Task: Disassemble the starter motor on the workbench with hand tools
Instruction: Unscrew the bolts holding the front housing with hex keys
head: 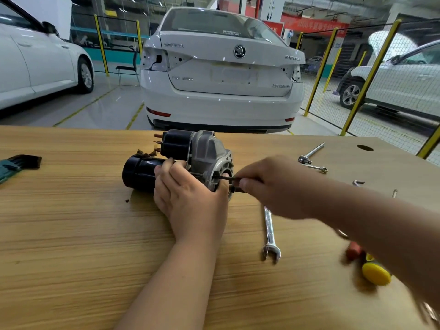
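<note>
The starter motor (181, 160) lies on its side on the wooden workbench (71, 234), its black cylindrical body to the left and its grey aluminium nose housing to the right. My left hand (188, 196) grips the motor from the near side, fingers curled over the body and thumb against the housing flange. My right hand (269, 184) pinches a thin dark rod-like tool or long bolt (228, 178) that points into the flange of the housing. Its far end is hidden behind my left thumb.
A chrome open-end wrench (270, 234) lies right of my left wrist. A yellow-and-red handled screwdriver (371, 267) sits at the right, under my right forearm. A ratchet handle (310, 153) and small wrench (314, 167) lie at the back right, a hex-key set (16, 164) far left.
</note>
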`<control>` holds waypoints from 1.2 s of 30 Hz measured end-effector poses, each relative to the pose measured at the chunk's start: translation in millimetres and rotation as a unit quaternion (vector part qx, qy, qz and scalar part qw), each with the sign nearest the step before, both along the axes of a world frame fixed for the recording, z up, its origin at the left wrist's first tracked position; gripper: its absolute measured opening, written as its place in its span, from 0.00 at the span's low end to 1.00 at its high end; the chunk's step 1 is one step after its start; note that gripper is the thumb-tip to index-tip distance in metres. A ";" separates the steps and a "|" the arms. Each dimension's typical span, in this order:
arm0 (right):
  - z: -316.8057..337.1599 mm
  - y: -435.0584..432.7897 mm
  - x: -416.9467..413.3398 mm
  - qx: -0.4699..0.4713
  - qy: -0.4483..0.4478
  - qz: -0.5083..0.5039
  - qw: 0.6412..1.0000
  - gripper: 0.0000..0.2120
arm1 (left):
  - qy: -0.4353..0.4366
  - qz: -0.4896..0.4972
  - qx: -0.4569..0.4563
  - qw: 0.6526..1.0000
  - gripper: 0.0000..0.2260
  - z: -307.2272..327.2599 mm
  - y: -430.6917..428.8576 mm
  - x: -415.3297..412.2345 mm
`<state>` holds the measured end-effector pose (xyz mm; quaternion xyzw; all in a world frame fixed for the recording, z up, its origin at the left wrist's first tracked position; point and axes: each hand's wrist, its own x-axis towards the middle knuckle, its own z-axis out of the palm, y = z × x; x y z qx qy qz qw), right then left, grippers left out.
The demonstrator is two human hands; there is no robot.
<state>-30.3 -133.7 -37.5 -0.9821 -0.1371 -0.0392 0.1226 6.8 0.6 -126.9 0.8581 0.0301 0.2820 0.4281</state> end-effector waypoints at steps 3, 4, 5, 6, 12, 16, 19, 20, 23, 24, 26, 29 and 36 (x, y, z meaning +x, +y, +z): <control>11.1 -12.5 15.3 0.201 0.173 -0.003 0.964 0.11 | 0.018 -0.013 0.009 1.000 0.35 4.3 1.4 -5.1; 9.8 -14.5 18.1 0.236 0.206 0.000 0.950 0.11 | 0.025 -0.024 0.014 0.999 0.36 6.0 3.9 -7.1; 7.8 -15.0 20.1 0.259 0.222 -0.002 0.940 0.11 | 0.033 -0.037 0.016 0.999 0.37 7.3 8.0 -8.6; 5.5 -14.2 21.5 0.271 0.227 -0.007 0.935 0.11 | 0.038 -0.053 0.013 0.998 0.37 9.0 13.6 -10.5; -3.7 -4.0 11.9 0.159 0.140 -0.018 0.977 0.11 | -0.014 -0.061 0.052 0.997 0.39 78.0 24.4 10.9; -5.1 2.0 7.6 0.122 0.069 0.006 0.990 0.12 | 0.247 -0.106 0.340 0.901 0.46 115.0 14.4 56.7; -2.1 6.8 6.7 0.051 0.046 0.010 0.998 0.14 | 0.264 -0.112 0.371 0.883 0.44 112.1 17.2 67.0; -0.3 7.1 7.0 0.032 0.042 0.012 0.999 0.14 | 0.257 -0.112 0.367 0.887 0.42 111.2 17.7 66.8; 5.8 7.7 5.9 -0.049 0.006 0.036 0.998 0.14 | 0.240 -0.102 0.342 0.903 0.37 111.0 20.3 60.4; 6.6 8.6 4.1 -0.097 -0.028 0.052 0.994 0.14 | 0.231 -0.094 0.340 0.907 0.36 110.5 22.3 58.6; 6.6 10.1 -0.2 -0.184 -0.105 0.089 0.973 0.14 | 0.224 -0.087 0.334 0.911 0.41 109.2 26.3 53.5; 5.9 8.1 -6.9 -0.226 -0.157 0.107 0.955 0.13 | 0.227 -0.078 0.306 0.921 0.56 108.4 29.7 42.2; 8.6 11.5 -6.2 0.050 0.064 0.037 0.996 0.17 | 0.196 -0.051 0.260 0.944 0.54 102.7 33.0 29.4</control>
